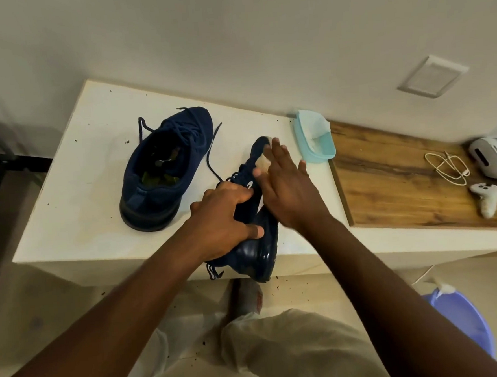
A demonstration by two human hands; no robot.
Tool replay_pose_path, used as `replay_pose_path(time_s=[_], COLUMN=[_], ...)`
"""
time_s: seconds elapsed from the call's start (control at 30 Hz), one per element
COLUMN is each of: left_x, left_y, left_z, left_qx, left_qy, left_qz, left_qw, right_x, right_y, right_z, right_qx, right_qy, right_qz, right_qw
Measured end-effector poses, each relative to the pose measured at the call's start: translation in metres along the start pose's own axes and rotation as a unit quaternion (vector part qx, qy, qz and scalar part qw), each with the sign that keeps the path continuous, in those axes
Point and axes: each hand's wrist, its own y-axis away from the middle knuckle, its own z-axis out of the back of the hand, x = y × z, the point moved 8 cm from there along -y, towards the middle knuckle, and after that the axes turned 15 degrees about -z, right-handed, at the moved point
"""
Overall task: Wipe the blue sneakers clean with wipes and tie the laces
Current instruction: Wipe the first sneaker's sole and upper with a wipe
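Wiping step: left hand (225,216) clamps the sneaker (254,252), flat right hand (288,185) presses the wipe (261,162); next probably turn it.

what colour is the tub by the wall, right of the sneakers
Light aqua tub, with white wipes inside; the head view shows it.

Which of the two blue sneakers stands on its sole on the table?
The left sneaker, which no hand touches. The other sneaker is turned on its side, gripped by the left hand.
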Motion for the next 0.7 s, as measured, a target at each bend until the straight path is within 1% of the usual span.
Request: replay_pose_path(time_s=[0.1, 0.17, 0.27, 0.4, 0.47, 0.53, 0.6, 0.7], left_x=[-0.001, -0.001, -0.002, -0.002, -0.002, -0.002, -0.002, -0.002], left_y=[-0.001, -0.002, -0.001, 0.000, 0.000, -0.001, -0.001, -0.002], left_z=[0.001, 0.000, -0.001, 0.000, 0.000, -0.002, -0.002, -0.002], left_qx=[-0.003, 0.000, 0.004, 0.007, 0.009, 0.011, 0.009, 0.009], left_qy=[-0.002, -0.005, -0.007, -0.014, -0.010, -0.010, -0.017, -0.020], left_qz=[0.000, -0.001, 0.003, 0.008, 0.010, 0.006, 0.000, -0.001], left_qw=[1.000, 1.000, 1.000, 1.000, 1.000, 1.000, 1.000, 1.000], right_x=[-0.007, -0.012, -0.007, 0.006, 0.009, 0.007, 0.003, -0.001], right_y=[0.046, 0.058, 0.034, -0.024, -0.033, -0.024, -0.002, 0.034], right_z=[-0.006, -0.009, -0.007, 0.002, 0.004, 0.007, 0.010, 0.003], right_qx=[0.002, 0.004, 0.004, 0.019, 0.013, -0.011, -0.031, -0.005], right_qy=[0.000, -0.001, 0.007, -0.018, -0.010, -0.004, -0.015, -0.059], right_qz=[0.035, 0.040, 0.030, -0.010, -0.018, -0.014, 0.011, 0.101], right_qw=[0.999, 0.999, 1.000, 1.000, 1.000, 1.000, 0.999, 0.993])
